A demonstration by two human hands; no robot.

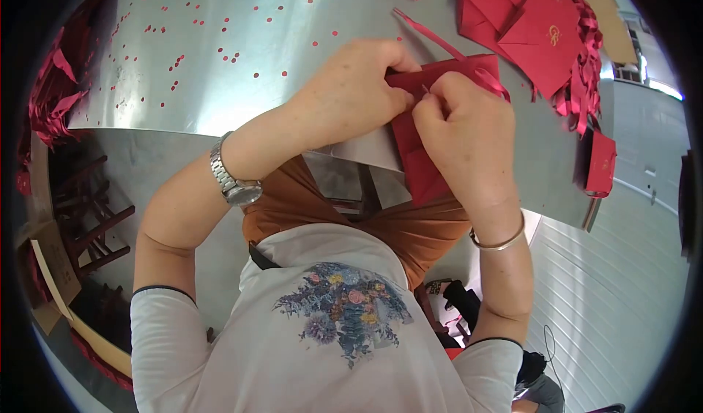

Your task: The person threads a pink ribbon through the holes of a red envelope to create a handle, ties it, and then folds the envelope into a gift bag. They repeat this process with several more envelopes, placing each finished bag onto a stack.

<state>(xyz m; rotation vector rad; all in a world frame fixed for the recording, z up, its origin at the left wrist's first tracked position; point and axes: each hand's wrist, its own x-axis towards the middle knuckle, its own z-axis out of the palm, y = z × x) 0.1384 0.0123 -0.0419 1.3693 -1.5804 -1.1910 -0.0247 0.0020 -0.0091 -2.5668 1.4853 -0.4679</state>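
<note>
Red bag [411, 149] at upper centre of frame, lower part past near edge of bench [242, 109]. Left hand [405, 83] grasps its upper edge. Right hand [425, 98] closed in pinch beside it; pinched piece hidden, cannot tell. Ribbon [432, 34] lies loose above: could slip or twist if unguided. Hard pull may crease paper.

A white shirt [238, 347] has short sleeves [172, 340] with dark edges and a colourful flower print [348, 307], lower centre; rust-brown trousers [293, 202], silver link watch [220, 165] left of centre, shiny bangle [499, 246] right.
</note>
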